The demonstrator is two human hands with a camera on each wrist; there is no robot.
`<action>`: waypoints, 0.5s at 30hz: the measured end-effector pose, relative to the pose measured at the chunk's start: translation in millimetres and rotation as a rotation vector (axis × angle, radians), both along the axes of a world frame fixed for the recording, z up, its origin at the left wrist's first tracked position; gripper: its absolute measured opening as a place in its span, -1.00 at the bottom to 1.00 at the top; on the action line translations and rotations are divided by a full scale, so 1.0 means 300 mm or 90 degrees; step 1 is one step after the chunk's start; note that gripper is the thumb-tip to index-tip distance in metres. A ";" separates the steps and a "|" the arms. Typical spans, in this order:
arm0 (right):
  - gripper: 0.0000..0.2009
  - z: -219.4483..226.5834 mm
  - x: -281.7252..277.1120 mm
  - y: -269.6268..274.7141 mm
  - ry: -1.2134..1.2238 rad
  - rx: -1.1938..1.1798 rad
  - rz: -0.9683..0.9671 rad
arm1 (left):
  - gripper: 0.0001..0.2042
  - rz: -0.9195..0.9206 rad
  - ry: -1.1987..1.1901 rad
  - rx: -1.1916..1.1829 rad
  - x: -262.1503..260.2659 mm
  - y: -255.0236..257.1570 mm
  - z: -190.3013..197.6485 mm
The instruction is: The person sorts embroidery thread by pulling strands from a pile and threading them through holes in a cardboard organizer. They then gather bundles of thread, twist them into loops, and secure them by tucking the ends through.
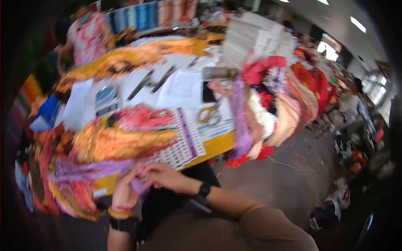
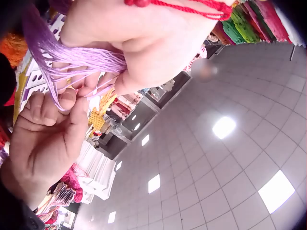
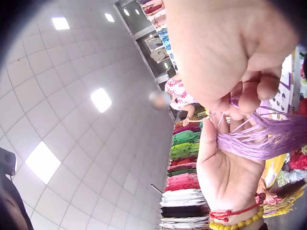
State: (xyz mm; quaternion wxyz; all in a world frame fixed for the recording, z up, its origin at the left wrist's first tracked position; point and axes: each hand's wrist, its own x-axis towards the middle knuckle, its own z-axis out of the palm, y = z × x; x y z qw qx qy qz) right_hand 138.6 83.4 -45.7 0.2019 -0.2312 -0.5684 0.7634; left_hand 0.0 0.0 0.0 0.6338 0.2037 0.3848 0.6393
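A skein of lilac thread (image 1: pixel 92 168) runs along the front table edge to my two hands, which meet close together over my lap. My left hand (image 1: pixel 124 190) holds the thread (image 3: pixel 268 139) across its palm and fingers, as the right wrist view shows. With curled fingers, my right hand (image 1: pixel 165 176) pinches a few strands near the left fingertips. In the left wrist view, the right hand (image 2: pixel 45 136) has a thin loop drawn away from the bundle (image 2: pixel 81 60). The very tips of the fingers are partly hidden behind strands and knuckles.
The table (image 1: pixel 217 147) bears orange thread (image 1: pixel 125 140), a printed sheet (image 1: pixel 184 138), yellow-handled scissors (image 1: pixel 206 113), a phone (image 1: pixel 208 93) and papers (image 1: pixel 180 88). Coloured skeins (image 1: pixel 276 108) hang over its right side. A person (image 1: pixel 88 39) stands across the table.
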 end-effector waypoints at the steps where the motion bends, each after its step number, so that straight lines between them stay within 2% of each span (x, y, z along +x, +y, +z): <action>1: -0.87 0.024 0.028 -0.023 0.041 -0.025 -0.019 | -0.74 0.032 0.024 -0.059 0.026 -0.024 0.033; 2: -0.84 0.056 0.062 -0.041 0.040 -0.035 -0.025 | -0.77 0.025 0.092 -0.009 0.052 -0.037 0.037; 3: -0.81 -0.012 0.045 0.029 -0.037 -0.013 -0.036 | -0.75 0.021 -0.029 -0.010 0.032 0.031 -0.093; 6: -0.84 0.002 -0.023 -0.001 -0.025 -0.026 -0.025 | -0.75 0.062 0.032 -0.035 -0.027 -0.003 -0.053; 15: -0.90 -0.005 -0.039 0.015 0.003 -0.079 -0.035 | -0.72 0.040 0.049 -0.046 -0.055 0.021 -0.063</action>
